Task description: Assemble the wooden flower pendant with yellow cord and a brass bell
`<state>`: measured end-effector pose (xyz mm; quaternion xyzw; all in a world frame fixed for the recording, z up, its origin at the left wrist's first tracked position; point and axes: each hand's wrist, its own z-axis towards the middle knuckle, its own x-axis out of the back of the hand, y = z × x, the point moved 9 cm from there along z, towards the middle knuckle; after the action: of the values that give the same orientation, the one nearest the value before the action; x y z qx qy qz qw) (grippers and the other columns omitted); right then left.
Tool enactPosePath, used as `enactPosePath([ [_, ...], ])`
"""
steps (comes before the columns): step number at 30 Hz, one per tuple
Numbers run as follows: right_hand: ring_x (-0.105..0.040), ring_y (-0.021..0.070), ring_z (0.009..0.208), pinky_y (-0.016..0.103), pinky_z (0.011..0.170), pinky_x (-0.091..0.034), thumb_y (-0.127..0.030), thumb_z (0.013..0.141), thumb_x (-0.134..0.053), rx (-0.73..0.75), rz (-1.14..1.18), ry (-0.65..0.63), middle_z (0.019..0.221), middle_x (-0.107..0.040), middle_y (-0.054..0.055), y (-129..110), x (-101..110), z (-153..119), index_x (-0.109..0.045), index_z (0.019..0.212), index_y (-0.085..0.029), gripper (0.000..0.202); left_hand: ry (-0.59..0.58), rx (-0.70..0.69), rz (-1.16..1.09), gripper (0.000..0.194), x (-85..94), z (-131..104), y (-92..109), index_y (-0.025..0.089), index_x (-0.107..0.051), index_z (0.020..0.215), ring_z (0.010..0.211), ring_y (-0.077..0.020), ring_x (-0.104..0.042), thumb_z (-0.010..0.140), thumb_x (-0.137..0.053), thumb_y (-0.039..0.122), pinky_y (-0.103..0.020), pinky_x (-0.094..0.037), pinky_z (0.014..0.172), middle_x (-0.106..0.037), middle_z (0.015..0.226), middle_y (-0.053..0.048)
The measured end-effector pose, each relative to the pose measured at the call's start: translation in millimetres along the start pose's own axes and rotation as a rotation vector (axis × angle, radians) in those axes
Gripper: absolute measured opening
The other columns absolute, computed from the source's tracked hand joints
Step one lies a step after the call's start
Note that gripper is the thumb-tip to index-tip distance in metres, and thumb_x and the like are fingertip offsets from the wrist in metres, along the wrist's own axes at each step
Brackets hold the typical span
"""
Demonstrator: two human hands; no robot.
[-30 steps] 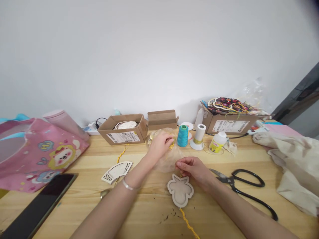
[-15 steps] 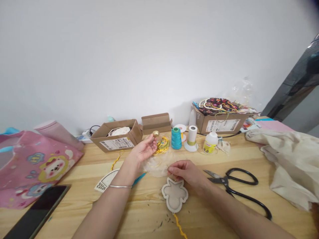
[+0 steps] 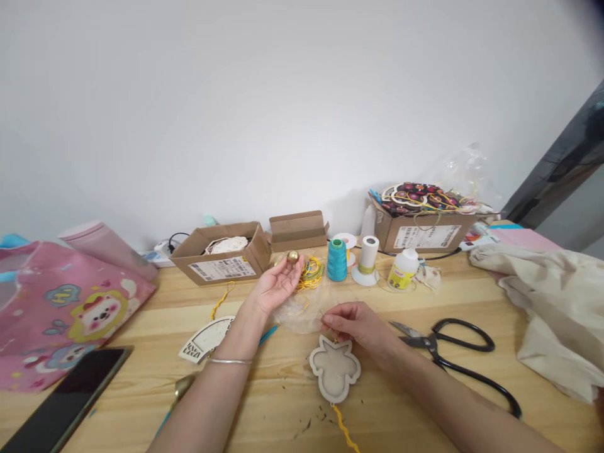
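Note:
My left hand [image 3: 277, 284], palm turned up, holds a small shiny gold bell [image 3: 292, 257] at its fingertips. Thumb and fingertips of my right hand [image 3: 349, 321] are pinched on a thin cord [image 3: 323, 312], whose end barely shows. Just below that hand lies a pale wooden ornament frame [image 3: 315, 365] with a rounded, lobed outline and a point at its top. A twisted yellow cord [image 3: 344, 428] hangs from its lower end. Behind my left fingers sits a tangle of yellow and green cords [image 3: 311, 274] on a clear plastic bag [image 3: 302, 318].
Open black-handled scissors [image 3: 431, 343] lie right of my right forearm. Spools, including a teal thread cone [image 3: 336, 261], stand beside a glue bottle [image 3: 403, 270]. Cardboard boxes [image 3: 224, 267] line the wall. A fan-shaped wooden piece [image 3: 193, 351] and a phone [image 3: 70, 396] lie at left.
My left hand has turned slightly, and the gold bell shows more at its fingertips. My right hand keeps its pinch by the ornament. The whole view has shifted a little.

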<state>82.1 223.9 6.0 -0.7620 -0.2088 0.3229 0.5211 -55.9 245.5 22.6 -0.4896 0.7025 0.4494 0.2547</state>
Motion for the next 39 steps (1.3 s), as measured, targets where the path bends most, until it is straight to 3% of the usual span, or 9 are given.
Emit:
enactPosePath([
  [4,-0.039,0.0047,0.046,0.021,0.049,-0.029,-0.04,0.06,-0.07,-0.005,0.007,0.006,0.054,-0.058,-0.001,-0.5,0.5,-1.1,-0.068,0.066,-0.013,0.029,-0.018,-0.008,0.042,0.023,-3.4,-8.0,3.2,0.007,-0.057,0.08,0.073,-0.0133,-0.064,0.087,-0.037,0.016,-0.02,-0.055,0.064,-0.064,0.076,-0.011],
  [8,-0.039,0.0049,0.046,0.021,0.048,-0.028,-0.041,0.058,-0.071,-0.006,0.009,0.001,0.054,-0.058,-0.001,-2.0,-0.6,-1.7,-0.067,0.065,-0.012,0.03,-0.013,-0.179,0.469,0.006,-3.1,-22.0,6.0,0.01,-0.058,0.079,0.067,-0.0144,-0.064,0.077,-0.053,0.013,-0.023,-0.053,0.062,-0.064,0.071,-0.007],
  [15,-0.039,0.0045,0.046,0.022,0.048,-0.028,-0.041,0.057,-0.071,-0.024,0.016,0.019,0.053,-0.056,-0.003,0.0,0.8,-1.0,-0.066,0.064,-0.013,0.03,-0.11,-0.596,1.084,0.032,-8.6,-38.1,6.7,0.014,-0.059,0.086,0.079,-0.0124,-0.058,0.058,-0.072,0.018,-0.022,-0.046,0.07,-0.063,0.085,-0.003],
  [20,-0.041,0.0049,0.047,0.021,0.049,-0.03,-0.04,0.059,-0.07,-0.024,0.005,0.006,0.055,-0.057,-0.002,0.9,0.8,-0.4,-0.065,0.064,-0.012,0.029,-0.13,-0.671,1.275,0.032,-7.0,-30.5,12.0,0.013,-0.058,0.093,0.08,-0.0152,-0.058,0.064,-0.066,0.024,-0.028,-0.047,0.071,-0.062,0.09,-0.006],
  [23,-0.041,0.0045,0.046,0.021,0.048,-0.03,-0.038,0.058,-0.071,-0.038,0.007,0.031,0.054,-0.056,-0.003,1.8,2.8,-1.2,-0.066,0.065,-0.013,0.026,-0.066,-0.829,1.575,0.028,-22.0,-35.5,25.9,0.015,-0.058,0.099,0.073,-0.0156,-0.058,0.072,-0.059,0.025,-0.031,-0.047,0.068,-0.061,0.087,-0.006],
  [27,-0.041,0.0042,0.046,0.021,0.048,-0.03,-0.038,0.059,-0.071,-0.037,0.027,0.024,0.054,-0.057,-0.003,1.1,1.8,-1.6,-0.066,0.066,-0.013,0.026,-0.139,-1.126,2.07,0.025,-53.8,-49.7,19.4,0.019,-0.059,0.098,0.093,-0.021,-0.053,0.074,-0.055,0.016,-0.038,-0.042,0.083,-0.059,0.099,-0.007],
  [30,-0.043,0.0049,0.048,0.021,0.051,-0.032,-0.038,0.06,-0.07,-0.045,0.016,0.03,0.059,-0.06,-0.001,1.8,3.0,-1.3,-0.066,0.067,-0.013,0.027,-0.12,-1.102,2.056,0.036,-51.4,-50.0,14.3,0.019,-0.053,0.106,0.09,-0.0199,-0.055,0.071,-0.059,0.019,-0.036,-0.044,0.08,-0.06,0.098,-0.005],
  [35,-0.042,0.0049,0.048,0.021,0.05,-0.031,-0.038,0.061,-0.069,-0.022,0.019,0.004,0.058,-0.06,0.0,-0.4,1.5,-1.6,-0.066,0.066,-0.012,0.027,-0.065,-0.88,1.813,0.025,-25.4,-44.5,8.4,0.017,-0.057,0.091,0.07,-0.0144,-0.058,0.068,-0.064,0.027,-0.026,-0.048,0.061,-0.062,0.086,-0.003],
  [39,-0.041,0.0049,0.048,0.021,0.05,-0.031,-0.037,0.061,-0.069,-0.032,0.018,0.02,0.059,-0.061,0.0,-0.6,1.7,-2.0,-0.066,0.066,-0.012,0.026,-0.175,-1.001,1.895,0.02,-30.7,-54.0,-3.9,0.019,-0.06,0.09,0.08,-0.0148,-0.056,0.07,-0.062,0.02,-0.029,-0.048,0.07,-0.059,0.09,-0.003],
])
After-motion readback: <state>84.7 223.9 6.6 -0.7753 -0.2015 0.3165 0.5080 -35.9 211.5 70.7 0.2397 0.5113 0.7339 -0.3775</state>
